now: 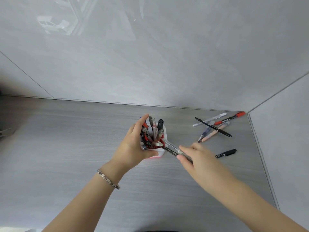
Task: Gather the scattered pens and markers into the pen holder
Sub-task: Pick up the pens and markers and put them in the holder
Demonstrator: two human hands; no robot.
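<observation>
A white pen holder [164,133] with a red inside stands mid-table, packed with several pens and markers. My left hand [133,144] wraps around its left and front side, thumb on the front wall. My right hand [194,156] pinches two pens [172,150], one clear and one black, whose far ends rest at the holder's right rim. A pile of several loose pens and markers [215,127] lies at the far right, with a red marker [231,118] on its far side. A single black marker [226,152] lies just right of my right hand.
The grey wood-grain table [66,148] meets glossy grey walls [150,56] at the back and at the right, forming a corner near the loose pens. A dark object sits at the far left edge [3,131]. A metal bracelet [108,179] circles my left wrist.
</observation>
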